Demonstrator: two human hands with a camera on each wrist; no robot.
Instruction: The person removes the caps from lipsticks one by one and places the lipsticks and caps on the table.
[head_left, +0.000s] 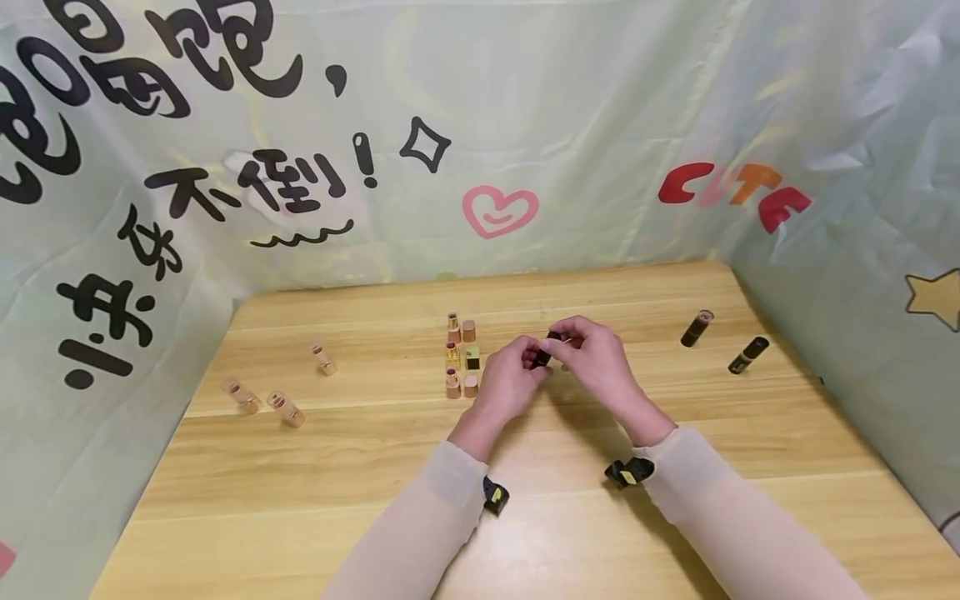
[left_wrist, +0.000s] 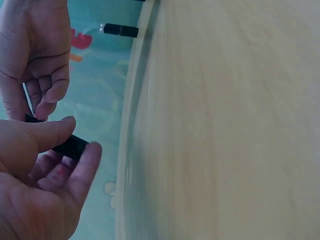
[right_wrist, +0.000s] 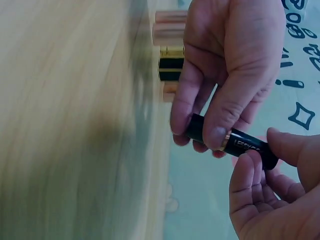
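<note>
A black lipstick tube (head_left: 547,351) with a gold ring and pale lettering is held between both hands above the table. My left hand (head_left: 510,377) grips one end, thumb pressed along the tube near the ring, as the right wrist view shows. The lettered end is pinched between thumb and fingers of my right hand (head_left: 596,360). The tube looks capped, without any colour stick showing. Just left of my left hand stand three uncapped lipsticks, among them a gold one (head_left: 452,356), each with its cap beside it, such as the black-and-gold cap (head_left: 472,359).
On the table's left side stand three rose-coloured lipstick tubes, one of them farther back (head_left: 324,360). Two black tubes, one nearer the edge (head_left: 748,355), stand on the right. A printed cloth (head_left: 600,125) closes off the back and both sides of the wooden table (head_left: 360,492).
</note>
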